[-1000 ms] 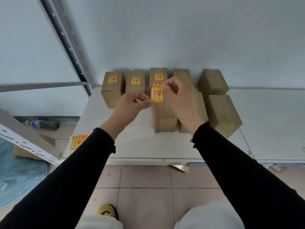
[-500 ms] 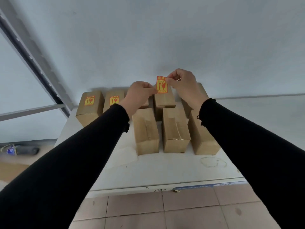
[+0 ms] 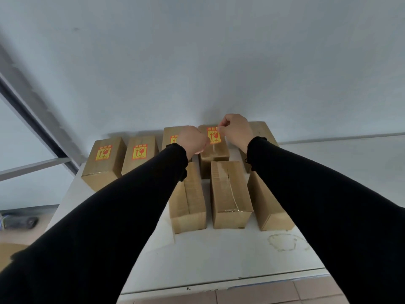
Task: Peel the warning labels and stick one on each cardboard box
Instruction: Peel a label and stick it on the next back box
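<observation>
Centre frame, the right hand (image 3: 235, 130) pinches the top edge of a warning label (image 3: 213, 135) w/ thumb & forefinger, over the fourth back-row box (image 3: 215, 150). The left hand (image 3: 192, 140) is curled at the label's lower-left edge, probably pinching it; fingertips hidden. Two boxes at left (image 3: 104, 163) are already labelled.

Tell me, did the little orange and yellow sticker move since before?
Yes. The orange and yellow warning sticker went down from above the back-row cardboard box onto its top.
</observation>
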